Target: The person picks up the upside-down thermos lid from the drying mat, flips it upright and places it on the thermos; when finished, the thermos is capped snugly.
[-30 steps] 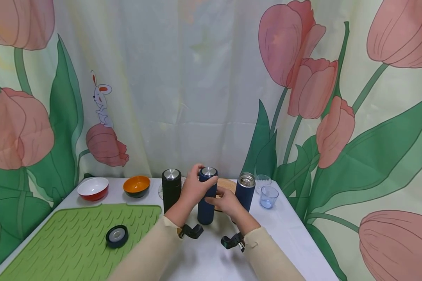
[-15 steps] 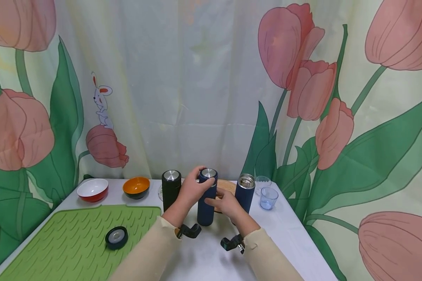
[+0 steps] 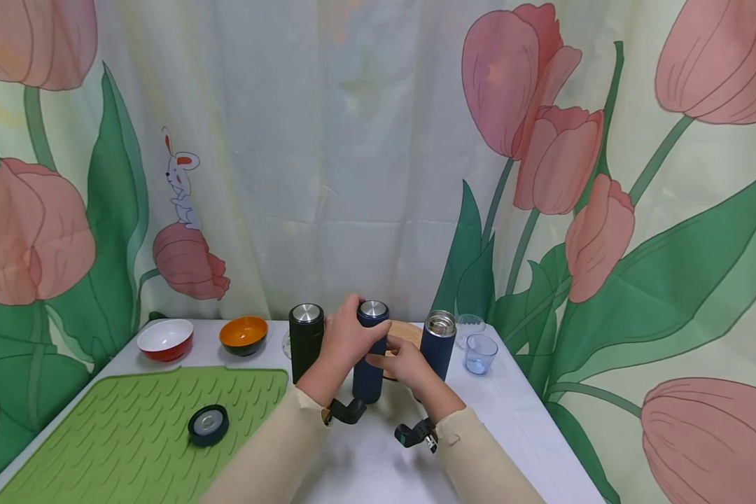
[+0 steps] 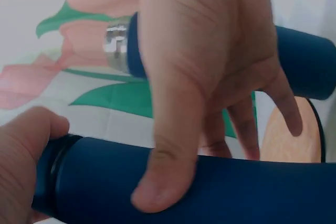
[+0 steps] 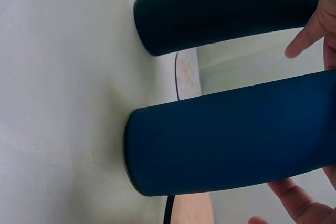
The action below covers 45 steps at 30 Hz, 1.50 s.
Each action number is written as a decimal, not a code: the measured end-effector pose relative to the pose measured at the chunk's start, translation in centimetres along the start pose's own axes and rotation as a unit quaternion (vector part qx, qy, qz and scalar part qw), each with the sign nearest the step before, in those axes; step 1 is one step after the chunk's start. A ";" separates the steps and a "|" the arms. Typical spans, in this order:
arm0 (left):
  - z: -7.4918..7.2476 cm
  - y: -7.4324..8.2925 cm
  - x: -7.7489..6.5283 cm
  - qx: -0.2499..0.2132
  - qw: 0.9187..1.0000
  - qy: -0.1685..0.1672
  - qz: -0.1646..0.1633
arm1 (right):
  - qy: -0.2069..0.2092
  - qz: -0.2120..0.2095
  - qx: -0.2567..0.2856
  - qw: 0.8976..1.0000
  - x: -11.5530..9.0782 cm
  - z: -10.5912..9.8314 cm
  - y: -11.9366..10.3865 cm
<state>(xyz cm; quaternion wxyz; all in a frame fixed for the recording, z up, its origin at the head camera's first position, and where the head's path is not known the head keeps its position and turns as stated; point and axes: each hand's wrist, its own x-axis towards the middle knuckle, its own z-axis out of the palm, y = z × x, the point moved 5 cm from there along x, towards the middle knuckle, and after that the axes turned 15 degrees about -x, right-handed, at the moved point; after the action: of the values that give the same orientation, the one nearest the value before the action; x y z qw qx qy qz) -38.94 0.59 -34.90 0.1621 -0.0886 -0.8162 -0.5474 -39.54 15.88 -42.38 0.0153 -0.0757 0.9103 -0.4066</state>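
A dark blue thermos (image 3: 369, 385) with a steel-topped lid (image 3: 374, 309) stands upright in the middle of the white table. My left hand (image 3: 348, 337) grips it round the lid, thumb on the near side. Lower down, my right hand (image 3: 406, 361) holds the body from the right, and its thumb (image 4: 160, 187) lies across the blue surface in the left wrist view. Just right of this hand stands a second blue thermos (image 3: 438, 350), uncapped, its steel mouth showing. To the left of my left hand is a black thermos (image 3: 306, 346) with its lid on.
A loose black lid (image 3: 208, 425) lies on the green ridged mat (image 3: 132, 420) at left. Behind the mat sit a red-and-white bowl (image 3: 166, 341) and an orange-and-black bowl (image 3: 243, 336). A blue glass (image 3: 481, 354) stands at right, and a round wooden board (image 3: 408, 332) is behind the hands.
The fingers of my left hand have shifted slightly round the lid. My right hand and the thermos stay in place.
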 end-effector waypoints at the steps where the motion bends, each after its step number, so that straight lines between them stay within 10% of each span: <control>1: -0.1 0.0 0.1 -0.010 1.000 -0.011 -0.002 | 0.000 0.000 0.001 1.000 0.0 -0.1 0.0; 9: -0.6 0.2 0.5 -0.073 0.995 -0.068 -0.026 | 0.001 -0.005 -0.008 1.000 0.4 -0.4 -0.2; 27: 0.0 -0.3 -0.4 -0.053 0.997 -0.017 -0.047 | 0.001 0.010 -0.001 1.000 -0.3 0.1 0.0; 45: -0.4 0.7 -0.1 -0.043 0.995 -0.062 -0.059 | -0.001 0.001 -0.006 1.000 0.0 0.0 0.1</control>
<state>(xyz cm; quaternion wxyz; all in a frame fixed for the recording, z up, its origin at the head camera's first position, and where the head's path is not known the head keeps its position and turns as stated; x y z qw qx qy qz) -38.59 0.52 -34.22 0.0740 -0.0809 -0.8042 -0.5841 -39.57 15.88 -42.45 0.0161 -0.0755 0.9128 -0.4010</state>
